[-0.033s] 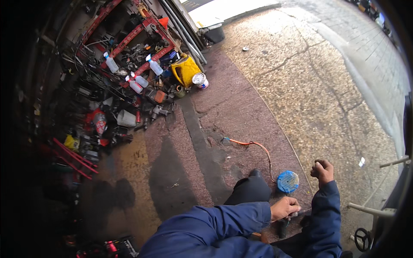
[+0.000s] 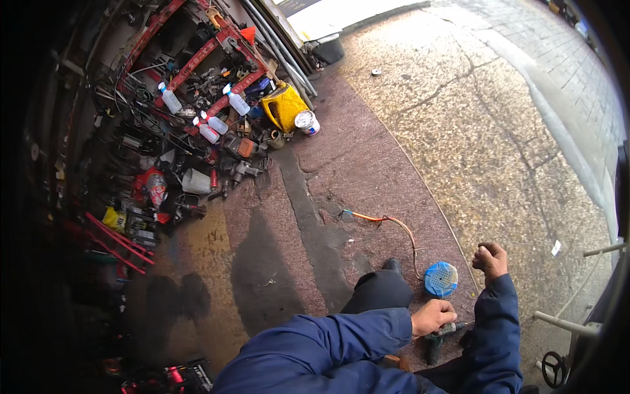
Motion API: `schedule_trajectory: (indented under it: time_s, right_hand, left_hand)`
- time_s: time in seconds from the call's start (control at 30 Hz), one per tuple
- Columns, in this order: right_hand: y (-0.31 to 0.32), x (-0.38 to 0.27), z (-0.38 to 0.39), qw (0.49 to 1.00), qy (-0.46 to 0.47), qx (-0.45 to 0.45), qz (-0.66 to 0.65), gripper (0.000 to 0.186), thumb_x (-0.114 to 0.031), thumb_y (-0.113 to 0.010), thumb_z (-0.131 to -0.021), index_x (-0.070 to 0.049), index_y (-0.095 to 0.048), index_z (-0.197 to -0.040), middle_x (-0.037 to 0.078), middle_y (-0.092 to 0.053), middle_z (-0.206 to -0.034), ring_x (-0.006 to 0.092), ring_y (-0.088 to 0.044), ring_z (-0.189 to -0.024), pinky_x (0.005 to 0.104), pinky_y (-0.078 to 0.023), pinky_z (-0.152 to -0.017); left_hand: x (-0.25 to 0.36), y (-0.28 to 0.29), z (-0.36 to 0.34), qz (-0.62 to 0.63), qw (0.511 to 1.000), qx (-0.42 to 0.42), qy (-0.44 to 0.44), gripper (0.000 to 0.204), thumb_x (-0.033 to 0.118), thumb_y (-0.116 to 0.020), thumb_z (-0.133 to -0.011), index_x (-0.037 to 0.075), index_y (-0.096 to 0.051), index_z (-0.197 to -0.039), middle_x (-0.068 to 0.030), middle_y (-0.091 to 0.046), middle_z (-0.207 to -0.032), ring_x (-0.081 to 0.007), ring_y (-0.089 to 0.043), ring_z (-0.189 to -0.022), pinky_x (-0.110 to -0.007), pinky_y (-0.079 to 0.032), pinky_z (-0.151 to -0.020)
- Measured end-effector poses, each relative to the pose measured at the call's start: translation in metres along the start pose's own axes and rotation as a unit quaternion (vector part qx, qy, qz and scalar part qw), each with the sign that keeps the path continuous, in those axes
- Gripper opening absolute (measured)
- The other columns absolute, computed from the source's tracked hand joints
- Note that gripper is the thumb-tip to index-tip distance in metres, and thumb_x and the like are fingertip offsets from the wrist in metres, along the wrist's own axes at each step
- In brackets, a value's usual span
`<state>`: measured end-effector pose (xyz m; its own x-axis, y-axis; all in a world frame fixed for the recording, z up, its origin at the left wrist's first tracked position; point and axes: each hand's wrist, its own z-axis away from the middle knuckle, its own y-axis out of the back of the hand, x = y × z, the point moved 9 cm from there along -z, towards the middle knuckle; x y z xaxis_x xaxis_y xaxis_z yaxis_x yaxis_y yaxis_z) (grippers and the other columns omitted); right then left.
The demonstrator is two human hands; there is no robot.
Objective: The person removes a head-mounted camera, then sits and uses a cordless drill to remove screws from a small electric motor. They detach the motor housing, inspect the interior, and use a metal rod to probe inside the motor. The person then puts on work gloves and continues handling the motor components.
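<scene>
Drill (image 2: 434,346) just beside the left hand (image 2: 432,318) looks dark green

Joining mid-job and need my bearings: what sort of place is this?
Probably a repair workshop's open front: a red metal frame stands amid piled tools and parts, with spray bottles and a yellow container nearby; brick-like paving lies outside.

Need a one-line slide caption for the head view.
Left hand near a dark-green drill-like tool, right hand curled, blue perforated disc and orange cable on the floor.
</scene>
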<state>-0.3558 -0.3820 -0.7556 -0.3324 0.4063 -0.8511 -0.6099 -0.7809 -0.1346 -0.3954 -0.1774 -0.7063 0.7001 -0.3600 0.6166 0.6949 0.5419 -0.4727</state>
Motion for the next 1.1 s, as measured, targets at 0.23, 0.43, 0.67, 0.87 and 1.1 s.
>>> schedule_trajectory:
  time_s: [0.23, 0.43, 0.67, 0.87, 1.1]
  right_hand:
    - [-0.04, 0.01, -0.025, 0.991, -0.109, -0.053, 0.048, 0.024, -0.014, -0.061, -0.087, 0.004, -0.057, -0.104, 0.012, -0.063, -0.077, 0.0202, -0.063, -0.058, 0.0313, -0.054, -0.052]
    - [-0.103, -0.091, 0.01, 0.973, -0.093, -0.118, 0.177, 0.024, -0.013, -0.06, -0.088, 0.007, -0.058, -0.101, 0.013, -0.063, -0.077, 0.02, -0.063, -0.06, 0.0316, -0.054, -0.055]
    - [-0.188, -0.188, 0.134, 0.911, -0.147, -0.215, 0.32, 0.021, -0.009, -0.063, -0.086, 0.009, -0.061, -0.095, 0.016, -0.065, -0.075, 0.0246, -0.065, -0.062, 0.0345, -0.054, -0.055]
    - [-0.229, -0.248, 0.221, 0.829, -0.24, -0.234, 0.447, 0.025, -0.017, -0.066, -0.087, 0.006, -0.063, -0.097, 0.014, -0.067, -0.079, 0.0226, -0.067, -0.068, 0.0338, -0.056, -0.056]
    - [-0.276, -0.301, 0.193, 0.755, -0.202, -0.217, 0.585, 0.028, -0.024, -0.066, -0.084, 0.001, -0.066, -0.097, 0.011, -0.068, -0.078, 0.0194, -0.066, -0.065, 0.033, -0.055, -0.056]
  left_hand:
    - [0.04, 0.018, -0.041, -0.021, 0.995, 0.076, -0.057, 0.017, 0.017, -0.06, -0.087, 0.0, -0.062, -0.086, -0.0017, -0.056, -0.068, -0.0092, -0.048, -0.056, -0.027, -0.041, -0.05]
    - [0.069, 0.058, -0.019, -0.118, 0.97, 0.171, -0.129, 0.026, 0.025, -0.066, -0.083, 0.002, -0.063, -0.096, -0.0034, -0.056, -0.065, -0.0109, -0.049, -0.054, -0.029, -0.039, -0.046]
    - [0.093, 0.146, 0.134, 0.143, 0.916, 0.355, -0.117, 0.017, 0.019, -0.064, -0.085, 0.004, -0.063, -0.092, -0.0054, -0.062, -0.073, -0.0136, -0.058, -0.06, -0.028, -0.049, -0.049]
    - [0.144, 0.266, 0.279, 0.229, 0.813, 0.494, -0.208, 0.016, 0.017, -0.064, -0.079, 0.003, -0.065, -0.088, -0.0071, -0.062, -0.07, -0.0188, -0.058, -0.052, -0.034, -0.051, -0.047]
    - [0.118, 0.316, 0.461, 0.317, 0.727, 0.591, -0.145, 0.006, 0.004, -0.056, -0.084, 0.001, -0.054, -0.078, -0.0085, -0.052, -0.065, -0.0152, -0.043, -0.046, -0.033, -0.039, -0.04]
